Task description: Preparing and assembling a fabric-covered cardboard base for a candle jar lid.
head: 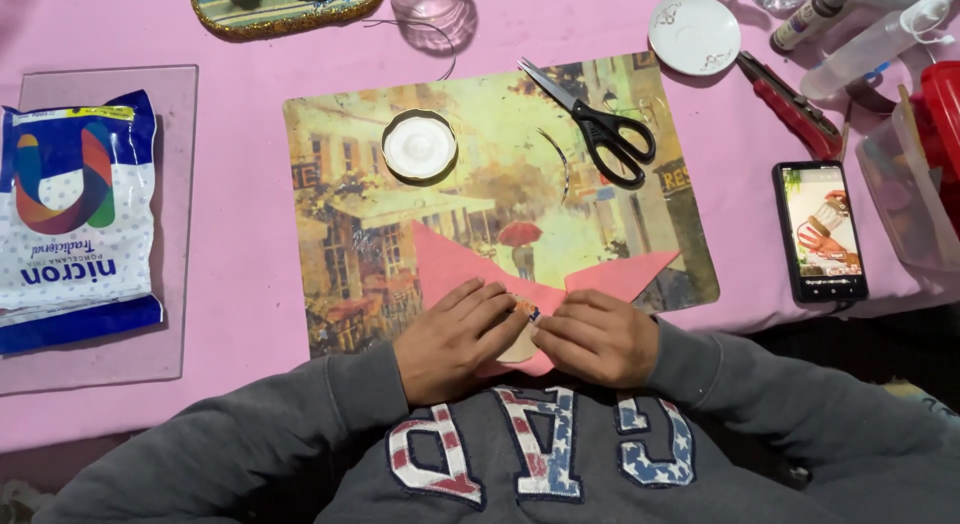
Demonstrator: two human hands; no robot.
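- Grey sweatshirt sleeves point(300, 424) nearest the camera; both hands work at the near edge of the surface point(250, 284).
- Left hand point(455, 339) lies flat on the pink foam sheet point(450, 264), fingers spread, pinning it rather than gripping.
- Right hand point(595, 336) has its fingers curled, pinching a small tan piece point(520, 346) against the sheet where the two hands meet.
- Judgement: steady downward pressure and short fingertip moves keep the small piece aligned.
- Sheet overhangs the picture placemat point(500, 164) near edge.
- Open room lies mid-mat; scissors point(600, 129), round lid point(419, 146) and phone point(820, 232) sit well apart.
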